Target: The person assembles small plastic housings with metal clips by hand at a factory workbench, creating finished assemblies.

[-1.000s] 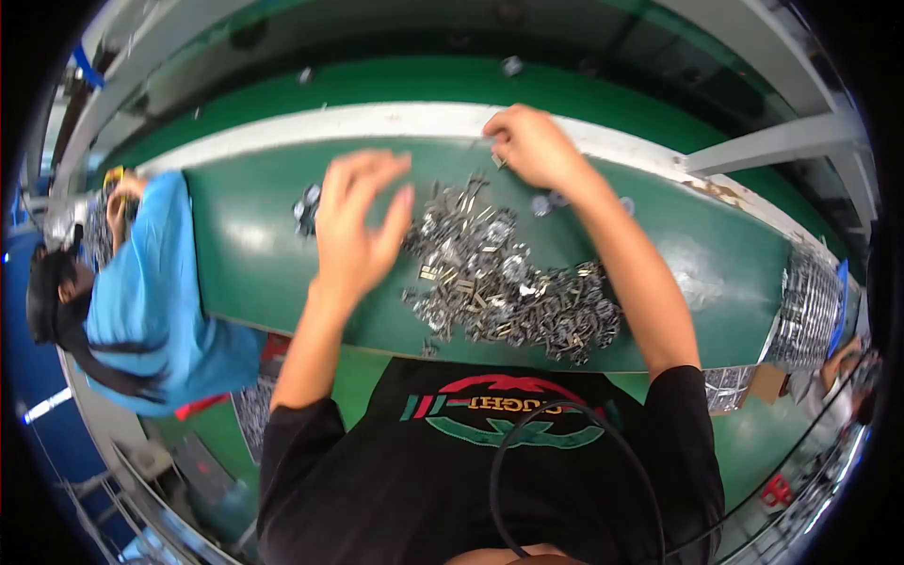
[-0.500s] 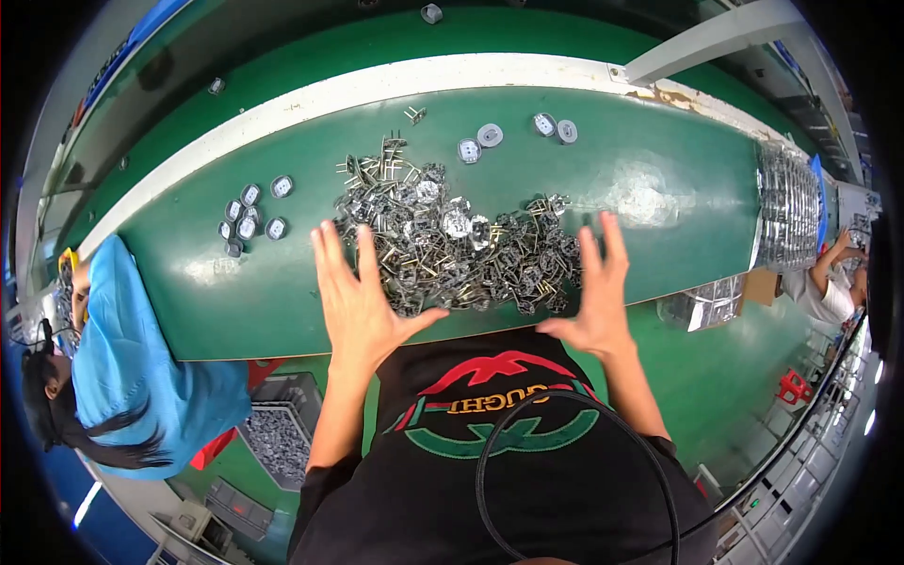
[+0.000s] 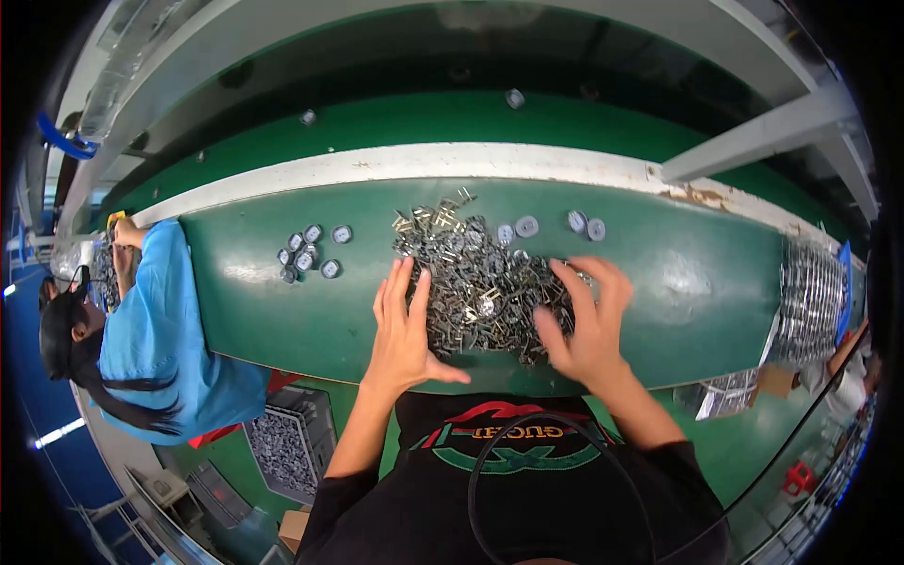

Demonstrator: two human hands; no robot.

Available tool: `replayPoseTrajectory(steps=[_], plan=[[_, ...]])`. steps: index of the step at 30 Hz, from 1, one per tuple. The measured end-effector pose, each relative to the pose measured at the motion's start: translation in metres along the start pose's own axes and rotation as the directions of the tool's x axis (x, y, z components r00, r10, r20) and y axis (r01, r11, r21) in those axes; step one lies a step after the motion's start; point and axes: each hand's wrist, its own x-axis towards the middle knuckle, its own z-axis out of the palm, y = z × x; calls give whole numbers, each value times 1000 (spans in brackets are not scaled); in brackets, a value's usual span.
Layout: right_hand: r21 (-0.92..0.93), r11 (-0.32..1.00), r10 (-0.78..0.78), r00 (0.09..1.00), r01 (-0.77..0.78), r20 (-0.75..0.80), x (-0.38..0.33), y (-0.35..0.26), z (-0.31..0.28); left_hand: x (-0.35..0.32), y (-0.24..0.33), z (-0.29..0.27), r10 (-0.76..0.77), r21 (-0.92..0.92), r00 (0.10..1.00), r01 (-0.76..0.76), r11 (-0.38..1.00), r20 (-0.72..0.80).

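Observation:
A heap of small dark plug parts with metal prongs (image 3: 471,273) lies on the green tabletop (image 3: 697,330) in front of me. My left hand (image 3: 403,334) stands open along the heap's left side, fingers pointing away from me and thumb stretched to the right near the heap's front. At the heap's right side my right hand (image 3: 593,325) is open too, its fingers bent over the edge of the parts and its thumb apart from them. Both hands touch or nearly touch the outer parts; neither grips any.
Round grey socket pieces (image 3: 305,254) lie left of the heap, and more grey round pieces (image 3: 527,226) behind it. Stacked clear plastic trays (image 3: 808,301) stand at the right end. A co-worker in a blue top (image 3: 188,339) sits at left, near a grey crate (image 3: 292,443) of parts.
My hands have come in against the heap from both sides, the right one bending its fingers over it. The heap looks more compact. My view has tilted, so the table sits lower.

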Motion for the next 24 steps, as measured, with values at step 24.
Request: replayPoseTrajectory(steps=[24], plan=[[221, 972, -175, 885, 85, 431, 131, 48, 83, 357, -72, 47, 67, 32, 994, -70, 997, 81]])
